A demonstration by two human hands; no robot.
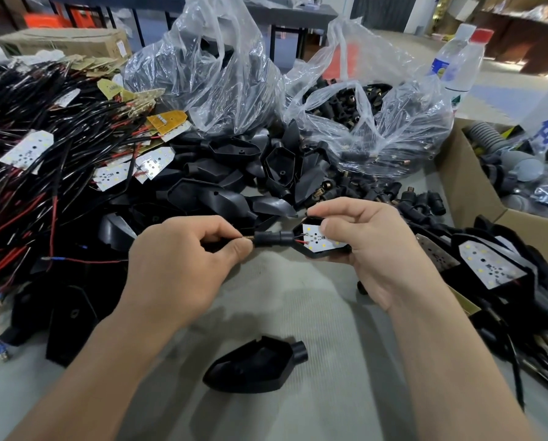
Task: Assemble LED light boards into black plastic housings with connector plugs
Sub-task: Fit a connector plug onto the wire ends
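My right hand (374, 246) grips a black plastic housing (314, 253) with a white LED board (317, 239) lying inside it; the thumb presses on the board's right edge. Red and black wires run from the board into the housing's neck. My left hand (183, 265) pinches the threaded end of a black connector plug (271, 239) that sits at that neck. Both hands are above the grey table, close together.
An empty housing (256, 367) lies face down near the front. Wired LED boards (27, 148) are heaped at left, loose housings (221, 186) in the middle, plugs in a clear bag (361, 109). Assembled lights (485, 265) lie right, beside a cardboard box (463, 186) and bottles (457, 62).
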